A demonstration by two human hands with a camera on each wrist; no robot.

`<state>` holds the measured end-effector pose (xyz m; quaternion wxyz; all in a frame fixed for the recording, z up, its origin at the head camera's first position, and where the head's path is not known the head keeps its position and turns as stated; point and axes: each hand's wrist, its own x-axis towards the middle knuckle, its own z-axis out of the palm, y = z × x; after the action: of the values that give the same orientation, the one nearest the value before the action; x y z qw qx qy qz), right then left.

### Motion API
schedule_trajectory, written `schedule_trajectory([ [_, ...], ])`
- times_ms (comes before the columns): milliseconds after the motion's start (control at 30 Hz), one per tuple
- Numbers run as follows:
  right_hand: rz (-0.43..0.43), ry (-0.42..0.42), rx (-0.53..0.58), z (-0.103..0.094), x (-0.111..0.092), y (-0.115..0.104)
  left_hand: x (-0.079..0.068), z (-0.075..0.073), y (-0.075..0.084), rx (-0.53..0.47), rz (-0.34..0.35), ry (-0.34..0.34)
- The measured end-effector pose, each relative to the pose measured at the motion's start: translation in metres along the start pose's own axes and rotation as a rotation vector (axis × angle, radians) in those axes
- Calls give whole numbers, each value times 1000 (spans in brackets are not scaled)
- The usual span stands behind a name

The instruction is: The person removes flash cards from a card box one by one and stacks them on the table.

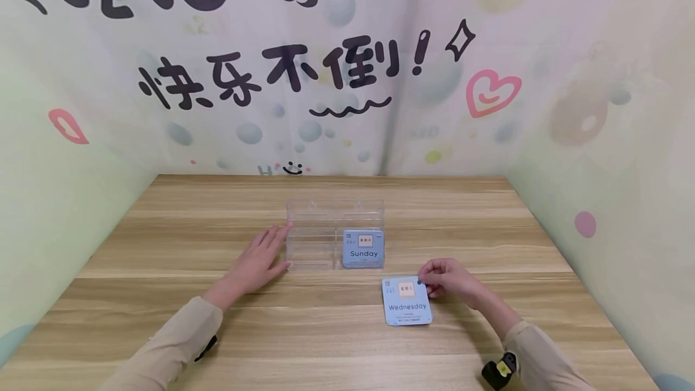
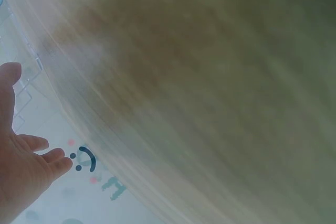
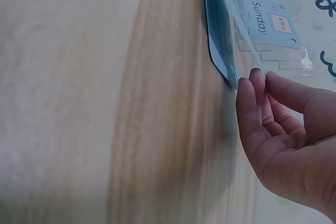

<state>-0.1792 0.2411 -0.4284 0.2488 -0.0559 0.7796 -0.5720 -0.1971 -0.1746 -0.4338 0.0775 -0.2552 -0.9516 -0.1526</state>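
My right hand [image 1: 447, 279] pinches the upper right corner of a light blue Wednesday card [image 1: 407, 306] between thumb and fingertips. In the right wrist view, the pinched card is seen nearly edge-on, with another blue card surface [image 3: 219, 38] below it. A clear plastic rack [image 1: 311, 252] with compartments stands behind on the table. In its lower right compartment sits a blue Sunday card [image 1: 364, 253]. My left hand [image 1: 260, 261] has its fingers extended, fingertips right at the rack's left side. The left wrist view shows that hand [image 2: 26, 166] with thumb and fingers spread.
The wooden table [image 1: 217, 343] runs back to a white printed curtain [image 1: 336, 137] with black lettering. Pale walls [image 1: 624, 198] flank it on both sides. A black wrist camera [image 1: 499, 373] is strapped at the right sleeve.
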Motion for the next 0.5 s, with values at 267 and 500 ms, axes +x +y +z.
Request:
schedule_trajectory([
  [267,-19,20,-59,1,0,1,0,1,-1,-1,11,10],
  [500,-12,40,-93,3,0,1,0,1,-1,1,9,4],
])
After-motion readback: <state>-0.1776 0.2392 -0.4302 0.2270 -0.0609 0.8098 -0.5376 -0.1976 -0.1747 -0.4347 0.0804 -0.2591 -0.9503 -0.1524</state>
